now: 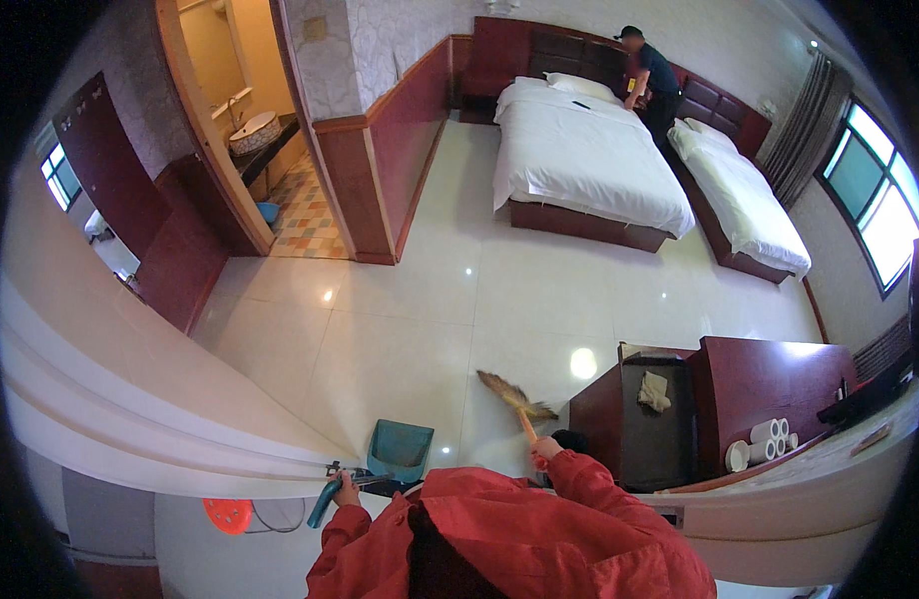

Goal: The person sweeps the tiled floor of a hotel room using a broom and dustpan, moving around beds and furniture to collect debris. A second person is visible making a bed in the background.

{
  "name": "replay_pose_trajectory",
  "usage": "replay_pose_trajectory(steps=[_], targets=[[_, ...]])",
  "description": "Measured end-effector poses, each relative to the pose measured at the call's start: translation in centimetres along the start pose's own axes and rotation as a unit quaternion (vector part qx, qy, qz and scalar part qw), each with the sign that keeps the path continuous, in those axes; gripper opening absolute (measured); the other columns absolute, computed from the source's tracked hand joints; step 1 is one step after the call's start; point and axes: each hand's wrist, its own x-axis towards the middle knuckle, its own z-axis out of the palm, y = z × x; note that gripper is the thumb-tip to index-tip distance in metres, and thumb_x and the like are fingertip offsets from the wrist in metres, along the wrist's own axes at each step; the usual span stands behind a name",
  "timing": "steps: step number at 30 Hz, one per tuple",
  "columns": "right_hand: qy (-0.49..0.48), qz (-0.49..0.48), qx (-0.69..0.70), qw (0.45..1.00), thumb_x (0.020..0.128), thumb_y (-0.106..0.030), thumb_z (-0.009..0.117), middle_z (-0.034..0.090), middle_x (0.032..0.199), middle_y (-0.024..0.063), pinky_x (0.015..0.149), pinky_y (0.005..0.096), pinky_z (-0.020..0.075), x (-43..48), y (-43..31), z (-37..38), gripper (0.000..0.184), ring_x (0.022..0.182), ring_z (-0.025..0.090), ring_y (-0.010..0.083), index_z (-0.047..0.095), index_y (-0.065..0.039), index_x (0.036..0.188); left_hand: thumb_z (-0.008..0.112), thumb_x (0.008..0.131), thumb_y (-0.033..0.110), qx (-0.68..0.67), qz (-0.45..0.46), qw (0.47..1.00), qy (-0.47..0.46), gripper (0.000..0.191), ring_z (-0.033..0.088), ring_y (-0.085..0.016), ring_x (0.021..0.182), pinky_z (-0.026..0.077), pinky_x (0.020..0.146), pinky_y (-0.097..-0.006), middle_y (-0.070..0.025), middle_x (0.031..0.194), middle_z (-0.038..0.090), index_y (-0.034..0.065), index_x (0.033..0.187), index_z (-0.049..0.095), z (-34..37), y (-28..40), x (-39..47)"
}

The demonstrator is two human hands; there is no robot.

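Observation:
My left hand grips the teal handle of a long-handled dustpan. Its green pan stands low at the doorway, a little ahead of that hand. Farther right, my right hand is closed around the light-coloured handle of a broom. The brown bristle head reaches out over the pale tile floor, to the right of the dustpan and apart from it. Red sleeves cover both of my arms.
A dark red cabinet stands at right, with a cloth and several white rolls or cups. Two beds are at the back, with a person between them. A washroom doorway opens at left; an orange-red stool is behind.

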Motion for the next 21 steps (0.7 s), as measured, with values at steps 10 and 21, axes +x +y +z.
replay_pose_trajectory(steps=[10, 21], targets=[[-0.139, -0.326, -0.568, 0.743, 0.067, -0.016, 0.049, 0.051, 0.067, 0.0059, 0.05, 0.0254, 0.0395, 2.6, 4.4, 1.8, 0.015, 0.056, 0.049, 0.0133, 0.053, -0.002, 0.071, 0.056, 0.07, 0.022, 0.017, 0.021, 0.999, -0.023, 0.022, 0.041, -0.014, 0.059, 0.035, 0.044, -0.026, -0.0019, 0.075, 0.045, 0.0126, 0.086, 0.044, 0.2, -0.2, 0.3], [-0.086, 0.031, 0.064, 0.994, 0.067, -0.007, 0.047, 0.041, 0.05, 0.0073, 0.033, 0.0276, 0.0318, -3.2, -1.1, 1.8, 0.014, 0.039, 0.042, 0.0175, 0.04, -0.005, 0.079, 0.054, 0.071, 0.019, 0.007, -0.019, 1.0, -0.007, 0.021, 0.041, -0.011, 0.06, 0.036, 0.047, -0.0223, -0.0008, 0.077, 0.045, 0.0133, 0.088, 0.043, 0.4, 0.7, -0.4]])
